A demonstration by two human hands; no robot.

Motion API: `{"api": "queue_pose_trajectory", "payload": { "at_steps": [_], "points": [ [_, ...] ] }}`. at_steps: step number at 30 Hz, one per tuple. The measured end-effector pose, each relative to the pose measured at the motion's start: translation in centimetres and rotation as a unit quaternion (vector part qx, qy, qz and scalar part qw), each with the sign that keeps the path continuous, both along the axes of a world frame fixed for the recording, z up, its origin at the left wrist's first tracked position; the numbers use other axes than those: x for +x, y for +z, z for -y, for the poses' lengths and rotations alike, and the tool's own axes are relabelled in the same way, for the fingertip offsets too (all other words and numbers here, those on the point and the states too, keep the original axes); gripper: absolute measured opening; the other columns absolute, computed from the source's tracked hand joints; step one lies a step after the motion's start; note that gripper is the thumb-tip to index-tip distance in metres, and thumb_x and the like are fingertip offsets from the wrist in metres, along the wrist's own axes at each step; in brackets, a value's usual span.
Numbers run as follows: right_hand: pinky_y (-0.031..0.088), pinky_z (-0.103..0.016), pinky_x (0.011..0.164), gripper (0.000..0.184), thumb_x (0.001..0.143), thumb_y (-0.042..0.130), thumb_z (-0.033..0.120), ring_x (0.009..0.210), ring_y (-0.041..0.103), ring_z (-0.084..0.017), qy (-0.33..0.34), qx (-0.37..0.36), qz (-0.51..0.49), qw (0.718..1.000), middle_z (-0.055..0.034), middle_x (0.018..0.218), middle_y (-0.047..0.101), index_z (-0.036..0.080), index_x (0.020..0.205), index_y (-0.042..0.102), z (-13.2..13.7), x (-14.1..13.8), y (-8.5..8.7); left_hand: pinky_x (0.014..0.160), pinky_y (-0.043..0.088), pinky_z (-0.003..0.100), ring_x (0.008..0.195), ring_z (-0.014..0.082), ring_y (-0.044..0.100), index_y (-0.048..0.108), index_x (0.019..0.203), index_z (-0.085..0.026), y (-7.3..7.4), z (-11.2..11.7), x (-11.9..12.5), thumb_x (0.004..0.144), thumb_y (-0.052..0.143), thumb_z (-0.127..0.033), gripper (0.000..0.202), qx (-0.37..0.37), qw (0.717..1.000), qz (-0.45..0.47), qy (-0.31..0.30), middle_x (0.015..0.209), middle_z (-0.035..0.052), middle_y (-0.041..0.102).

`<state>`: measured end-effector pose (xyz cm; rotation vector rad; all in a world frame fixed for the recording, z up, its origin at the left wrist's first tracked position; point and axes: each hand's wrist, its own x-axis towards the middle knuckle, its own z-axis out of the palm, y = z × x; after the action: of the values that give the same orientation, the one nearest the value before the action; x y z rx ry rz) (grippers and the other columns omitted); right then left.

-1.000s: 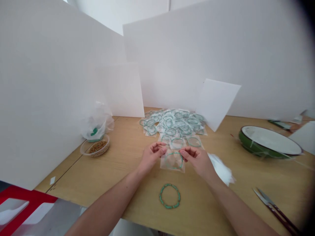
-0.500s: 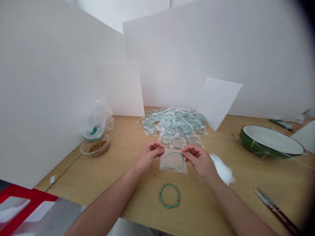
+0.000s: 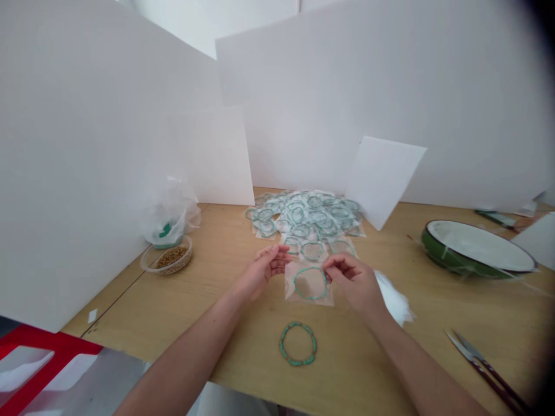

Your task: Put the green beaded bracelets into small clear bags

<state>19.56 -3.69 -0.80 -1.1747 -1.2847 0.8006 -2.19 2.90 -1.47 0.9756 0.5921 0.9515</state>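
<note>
A small clear plastic bag (image 3: 309, 284) with a green bead bracelet inside is held just above the wooden table (image 3: 433, 323). My right hand (image 3: 353, 282) pinches the bag's upper right corner. My left hand (image 3: 262, 270) is at the bag's upper left corner, fingers partly stretched and touching its edge. A loose green bead bracelet (image 3: 298, 344) lies flat on the table nearer to me. Behind the bag spreads a pile of bagged bracelets (image 3: 307, 221).
White foam boards (image 3: 87, 150) wall in the table at left and back. A clear dish of brown beads (image 3: 168, 259) and a plastic bag with green beads (image 3: 170, 218) sit at left. Empty bags (image 3: 392, 297), a green-rimmed pan (image 3: 477, 249) and scissors (image 3: 483, 365) lie at right.
The bagged bracelet has shifted slightly right and tilted. My left hand's fingers have loosened from a pinch and stretched out along the bag's corner; my right hand keeps its pinch.
</note>
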Motion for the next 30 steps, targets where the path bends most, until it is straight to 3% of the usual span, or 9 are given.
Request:
{"api": "queue_pose_trajectory", "payload": {
  "at_steps": [4,7,14,18,25,30],
  "points": [
    [0.042,-0.023,0.056,0.007,0.081,0.062,0.026,0.060,0.055,-0.013,0.004,0.013,0.050,0.999,0.0011,0.067,0.061,0.020,0.077,0.065,0.0,-0.1,-0.5,0.088,0.046,0.033,0.101,0.0221,0.065,0.065,0.115,-0.016,0.1,0.5,0.2,0.088,0.052,-0.060,0.053,-0.003,0.997,-0.027,-0.066,0.116,0.0149,0.068],
    [0.043,-0.024,0.059,0.007,0.082,0.061,0.026,0.064,0.056,-0.013,0.021,0.030,0.075,0.997,0.0005,0.072,0.062,0.021,0.079,0.065,0.1,-0.1,-0.8,0.088,0.046,0.034,0.102,0.0236,0.065,0.065,0.117,-0.016,0.2,0.8,0.2,0.088,0.050,-0.061,0.056,0.004,0.995,-0.047,-0.084,0.119,0.0161,0.067],
    [0.044,-0.025,0.063,0.007,0.083,0.060,0.024,0.069,0.057,-0.015,0.052,0.043,0.121,0.990,-0.0001,0.076,0.064,0.021,0.079,0.065,0.1,-0.2,-1.0,0.080,0.046,0.028,0.091,0.0201,0.068,0.072,0.106,-0.016,0.7,1.2,0.3,0.078,0.070,-0.050,0.044,-0.014,0.990,-0.115,-0.081,0.107,0.0129,0.072],
    [0.045,-0.026,0.065,0.007,0.083,0.060,0.023,0.072,0.059,-0.016,0.050,0.049,0.128,0.989,-0.0007,0.077,0.065,0.022,0.080,0.066,0.2,-0.3,-1.0,0.082,0.047,0.029,0.087,0.0188,0.068,0.073,0.102,-0.015,1.0,1.2,0.3,0.069,0.080,-0.042,0.043,-0.015,0.984,-0.153,-0.087,0.100,0.0100,0.073],
    [0.047,-0.028,0.065,0.009,0.085,0.058,0.022,0.073,0.061,-0.018,0.044,0.057,0.152,0.986,-0.0017,0.079,0.067,0.022,0.081,0.067,0.4,-0.2,-1.1,0.069,0.045,0.023,0.068,0.0106,0.063,0.075,0.097,-0.014,0.1,0.6,0.1,0.068,0.081,-0.040,0.039,0.042,0.980,-0.167,-0.095,0.083,0.0064,0.074],
    [0.049,-0.030,0.068,0.011,0.086,0.057,0.024,0.075,0.063,-0.019,0.042,0.063,0.162,0.984,-0.0032,0.082,0.069,0.023,0.082,0.067,0.4,-0.2,-1.0,0.068,0.044,0.023,0.066,0.0106,0.061,0.075,0.095,-0.015,-0.2,0.4,0.1,0.068,0.082,-0.040,0.038,0.049,0.982,-0.161,-0.086,0.081,0.0060,0.073]
  ]
}}
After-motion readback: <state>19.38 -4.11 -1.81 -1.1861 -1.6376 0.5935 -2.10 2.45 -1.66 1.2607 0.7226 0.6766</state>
